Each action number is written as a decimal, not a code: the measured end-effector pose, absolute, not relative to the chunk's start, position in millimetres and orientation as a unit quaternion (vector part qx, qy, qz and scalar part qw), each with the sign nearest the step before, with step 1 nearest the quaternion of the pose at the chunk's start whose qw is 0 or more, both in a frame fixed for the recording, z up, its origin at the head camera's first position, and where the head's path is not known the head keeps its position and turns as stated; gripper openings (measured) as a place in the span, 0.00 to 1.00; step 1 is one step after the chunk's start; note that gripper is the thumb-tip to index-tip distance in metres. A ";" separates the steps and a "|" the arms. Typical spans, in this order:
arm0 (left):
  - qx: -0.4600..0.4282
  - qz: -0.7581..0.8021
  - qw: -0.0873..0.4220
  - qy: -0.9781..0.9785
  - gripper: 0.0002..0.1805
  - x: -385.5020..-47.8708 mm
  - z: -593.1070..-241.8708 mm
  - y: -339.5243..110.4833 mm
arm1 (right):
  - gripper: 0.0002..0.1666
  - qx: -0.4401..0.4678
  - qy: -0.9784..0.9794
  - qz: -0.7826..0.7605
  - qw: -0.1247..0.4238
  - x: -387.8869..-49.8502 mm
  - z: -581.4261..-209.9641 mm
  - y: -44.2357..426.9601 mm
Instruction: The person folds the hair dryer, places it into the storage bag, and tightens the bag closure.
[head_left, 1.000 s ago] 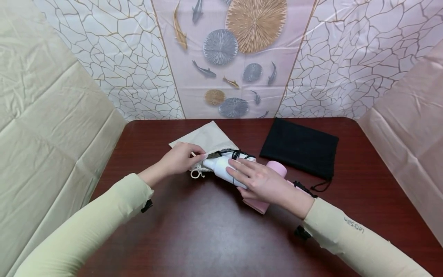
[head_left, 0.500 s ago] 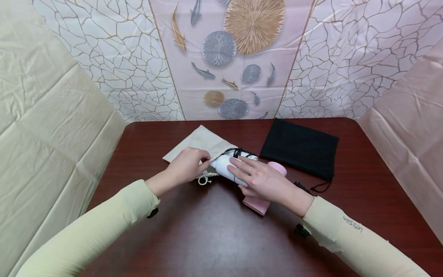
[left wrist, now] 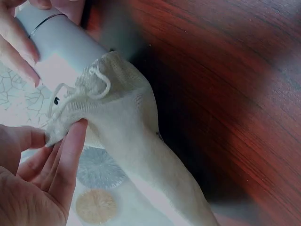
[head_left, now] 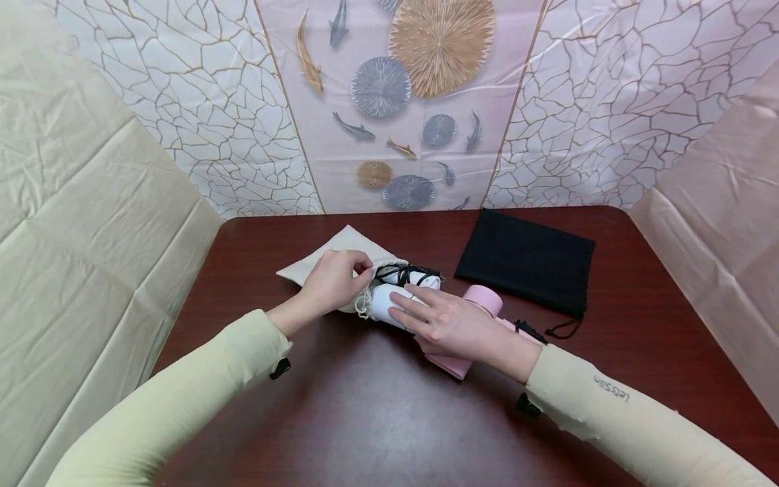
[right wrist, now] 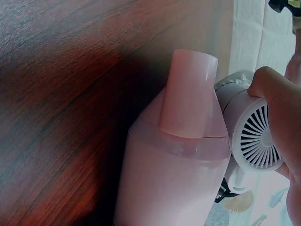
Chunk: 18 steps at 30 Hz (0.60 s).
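Observation:
A white hair dryer (head_left: 385, 306) lies partly inside a cream drawstring bag (head_left: 347, 245), its barrel in the mouth of the bag. My left hand (head_left: 337, 283) pinches the bag's rim between thumb and fingers; the left wrist view shows this pinch beside the knotted drawstring (left wrist: 80, 92). My right hand (head_left: 455, 326) grips the dryer's rear end, thumb on one side and fingers on the other, near the round vent grille (right wrist: 258, 136). A black cord (head_left: 398, 274) is bundled at the dryer's handle. The front of the dryer is hidden in the bag.
A pink hair dryer (head_left: 483, 299) lies beside and partly under my right hand, its nozzle close to the white dryer in the right wrist view. A black drawstring pouch (head_left: 528, 260) lies flat at the back right of the dark red table (head_left: 389, 419). Fabric walls surround the table.
The bag has shifted left and toward me, and its rim now sits further over the white dryer. My left hand has moved slightly right with the rim. My right hand keeps its hold, shifting slightly left.

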<state>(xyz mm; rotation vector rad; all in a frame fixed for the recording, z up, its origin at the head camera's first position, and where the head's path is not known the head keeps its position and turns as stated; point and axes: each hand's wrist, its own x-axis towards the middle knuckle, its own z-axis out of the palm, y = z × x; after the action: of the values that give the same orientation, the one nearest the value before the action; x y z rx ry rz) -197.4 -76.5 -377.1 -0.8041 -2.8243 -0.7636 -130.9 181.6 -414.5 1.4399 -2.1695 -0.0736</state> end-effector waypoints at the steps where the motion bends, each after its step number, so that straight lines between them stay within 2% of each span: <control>1: -0.262 -0.252 0.056 -0.930 0.06 -197.5 -377.1 -75.8 | 0.36 0.534 -0.803 -0.030 0.263 -130.9 -415.0 180.7; 7: -0.266 -0.253 0.066 -0.928 0.05 -192.5 -376.6 -72.8 | 0.36 0.541 -0.801 -0.015 0.258 -133.7 -417.7 177.0; 18: -0.357 -0.252 0.090 -0.895 0.05 -176.0 -383.6 -74.8 | 0.39 0.505 -0.830 0.046 0.231 -144.8 -416.8 179.1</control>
<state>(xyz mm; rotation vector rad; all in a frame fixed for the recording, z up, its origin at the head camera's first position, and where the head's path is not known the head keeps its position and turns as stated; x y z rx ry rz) -176.0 -74.8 -383.6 -1.0620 -2.6611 -0.7489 -144.8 179.1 -416.8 1.3895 -2.2835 0.1264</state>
